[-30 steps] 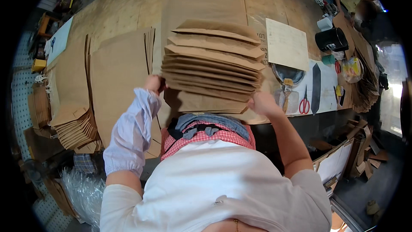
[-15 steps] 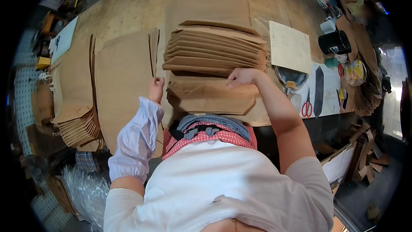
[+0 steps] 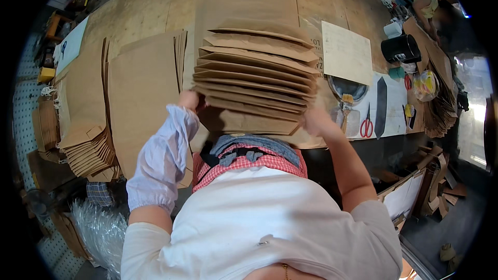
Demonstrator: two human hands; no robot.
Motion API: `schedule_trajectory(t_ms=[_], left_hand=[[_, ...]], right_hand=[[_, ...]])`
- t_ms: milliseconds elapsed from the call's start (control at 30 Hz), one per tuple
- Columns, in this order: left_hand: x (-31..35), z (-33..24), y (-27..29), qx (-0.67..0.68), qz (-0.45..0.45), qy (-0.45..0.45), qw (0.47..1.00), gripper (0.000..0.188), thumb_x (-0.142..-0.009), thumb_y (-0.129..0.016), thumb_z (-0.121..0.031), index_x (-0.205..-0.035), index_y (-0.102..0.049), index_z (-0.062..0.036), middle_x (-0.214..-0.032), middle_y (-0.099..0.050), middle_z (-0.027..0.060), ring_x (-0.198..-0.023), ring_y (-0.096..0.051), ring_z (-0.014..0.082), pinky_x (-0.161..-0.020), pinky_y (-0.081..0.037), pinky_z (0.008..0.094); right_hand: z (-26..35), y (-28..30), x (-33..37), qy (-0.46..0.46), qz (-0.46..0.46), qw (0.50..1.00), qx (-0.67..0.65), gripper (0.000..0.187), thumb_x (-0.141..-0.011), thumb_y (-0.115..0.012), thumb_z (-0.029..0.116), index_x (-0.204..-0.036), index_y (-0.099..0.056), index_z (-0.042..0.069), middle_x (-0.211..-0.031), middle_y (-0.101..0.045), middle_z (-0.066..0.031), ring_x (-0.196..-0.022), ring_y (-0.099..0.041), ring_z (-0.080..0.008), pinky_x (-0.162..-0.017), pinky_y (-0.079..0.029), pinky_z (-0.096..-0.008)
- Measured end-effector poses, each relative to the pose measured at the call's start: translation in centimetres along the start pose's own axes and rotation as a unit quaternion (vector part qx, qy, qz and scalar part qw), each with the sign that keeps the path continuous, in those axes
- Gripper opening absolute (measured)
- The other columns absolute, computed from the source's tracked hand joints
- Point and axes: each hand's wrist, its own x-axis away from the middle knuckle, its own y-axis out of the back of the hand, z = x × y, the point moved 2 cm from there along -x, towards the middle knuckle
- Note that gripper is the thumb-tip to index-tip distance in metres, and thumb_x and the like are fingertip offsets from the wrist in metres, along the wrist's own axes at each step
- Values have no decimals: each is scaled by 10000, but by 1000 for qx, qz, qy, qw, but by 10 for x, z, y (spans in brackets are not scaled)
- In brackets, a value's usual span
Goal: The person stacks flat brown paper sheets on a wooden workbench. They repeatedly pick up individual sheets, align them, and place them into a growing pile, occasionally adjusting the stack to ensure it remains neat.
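Observation:
In front of me lies a fanned stack of brown paper bags [image 3: 254, 75], their folded bottoms overlapping in rows. My left hand [image 3: 191, 100] is closed at the near left corner of the stack, its fingertips partly hidden by the paper. At the near right corner my right hand [image 3: 318, 121] grips the bag edges, somewhat blurred. Beneath the stack's near side, another brown bag [image 3: 249, 123] lies flat, close to my waist.
Flat brown bags [image 3: 142, 78] and a second fanned stack [image 3: 91, 150] lie on the left. To the right are red-handled scissors [image 3: 367, 127], a brush [image 3: 346, 105], a round dish [image 3: 353, 87], a pale board [image 3: 346, 52] and a black cylinder [image 3: 400, 49]. Another person [image 3: 425, 8] is at far right.
The fanned bags have come nearer to me and spread over the lower bag. My right hand has moved down to their right corner; my left hand has reached their left corner.

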Motion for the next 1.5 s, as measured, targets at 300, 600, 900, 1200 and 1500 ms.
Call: schedule_trajectory(t_ms=[300, 600, 900, 1200, 1500], left_hand=[[-31, -59, -20, 182, 98, 4, 978, 189, -847, -344, -103, -898, -442, 51, -692, -574, 173, -470, -521, 208, -430, -469, 302], [7, 40, 25, -111, 59, -47, 991, 299, -819, -514, -320, -795, -557, -25, -683, -541, 65, -632, -534, 151, -565, -423, 269], [-92, 92, 71, -432, 21, -199, 879, 174, -804, -484, -155, -712, -570, -36, -723, -573, 84, -575, -562, 236, -476, -461, 342], [-38, -48, -20, 184, 15, 16, 983, 150, -823, -358, -57, -883, -474, 16, -678, -567, 138, -521, -532, 228, -426, -452, 289], [-26, 26, 42, -310, -86, -283, 904, 295, -805, -516, -274, -775, -518, 20, -643, -528, 86, -583, -525, 184, -584, -422, 291]], right_hand=[[77, -29, -51, 204, -143, 964, 94, 819, -567, -697, 312, -1254, -330, 56, -1246, -371, -165, -1153, -358, -250, -941, -306, -296], [37, 47, -97, 70, 197, 966, -152, 415, -694, -619, 339, -955, -590, 18, -826, -616, -104, -757, -566, -236, -684, -430, -301], [-10, -8, -33, -6, -43, 999, 24, 425, -738, -536, 373, -1010, -569, 47, -1032, -559, -147, -981, -510, -291, -859, -380, -350], [71, -39, -11, 168, -235, 956, 60, 494, -695, -623, 230, -1138, -472, 68, -1132, -479, -166, -931, -536, -257, -749, -456, -324], [38, 41, -87, 154, 228, 940, -202, 365, -728, -608, 212, -1057, -556, 64, -860, -590, -63, -762, -523, -117, -686, -427, -246]])
